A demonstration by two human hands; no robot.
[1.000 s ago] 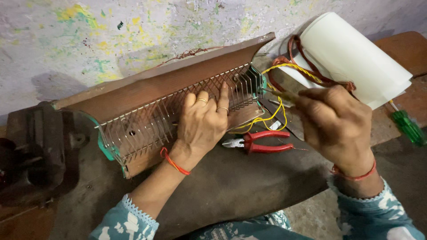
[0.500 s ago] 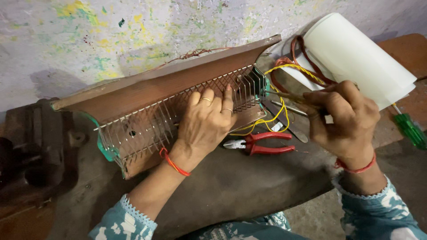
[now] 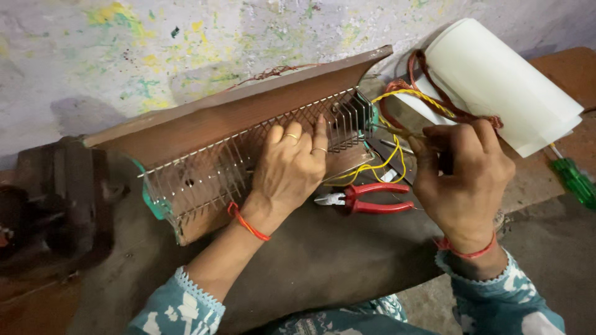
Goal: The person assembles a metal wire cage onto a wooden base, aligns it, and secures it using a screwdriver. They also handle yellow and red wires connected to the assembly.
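Observation:
A long heater body [image 3: 205,130] with a brown curved reflector and a wire grille lies across the dark workbench [image 3: 329,254]. My left hand [image 3: 288,170] presses flat on the grille, fingers spread over the wires. My right hand [image 3: 462,180] is closed around a thin tool [image 3: 397,132] whose metal shaft points at the heater's right end, where yellow wires [image 3: 388,162] come out. Red-handled pliers [image 3: 366,198] lie on the bench between my two hands.
A roll of white sheet [image 3: 503,80] with a brown cord [image 3: 434,93] around it lies at the back right. A green-handled screwdriver [image 3: 574,180] rests at the right edge. A dark metal vise [image 3: 56,192] stands at the left. A paint-flecked wall [image 3: 155,43] runs behind.
My right hand has shifted a little and turned the tool's shaft toward the heater's right end. My left hand stays pressed on the grille.

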